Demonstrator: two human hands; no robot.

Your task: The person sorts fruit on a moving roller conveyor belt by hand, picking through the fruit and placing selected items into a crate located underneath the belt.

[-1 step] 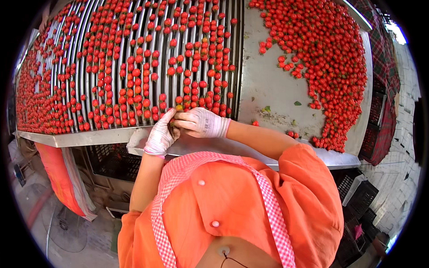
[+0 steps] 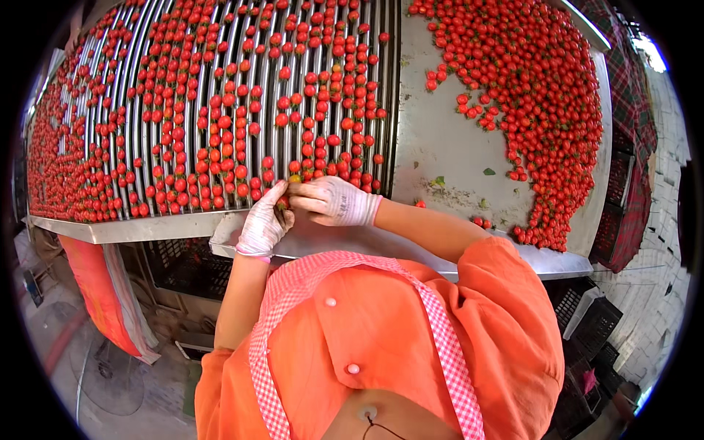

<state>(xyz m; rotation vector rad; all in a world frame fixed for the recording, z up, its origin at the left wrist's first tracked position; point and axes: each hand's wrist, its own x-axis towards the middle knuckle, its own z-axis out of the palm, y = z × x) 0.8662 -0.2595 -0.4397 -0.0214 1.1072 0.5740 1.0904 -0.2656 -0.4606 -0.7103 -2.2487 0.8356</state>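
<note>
Small red tomatoes [image 2: 220, 132] lie in rows between the metal rollers of a sorting bed [image 2: 264, 88]. Both my hands wear white gloves and meet at the bed's near edge. My right hand [image 2: 334, 200] reaches left, its fingertips pinched on a yellow-green tomato [image 2: 294, 178] among the red ones. My left hand [image 2: 262, 224] is curled just below it, with a red tomato [image 2: 281, 203] in its fingers. The fingertips of the two hands nearly touch.
Right of the rollers, a flat metal plate [image 2: 440, 139] carries a dense heap of red tomatoes [image 2: 543, 110] and some leaf scraps. Dark plastic crates [image 2: 594, 323] stand under and right of the table. An orange sheet [image 2: 95, 293] hangs at lower left.
</note>
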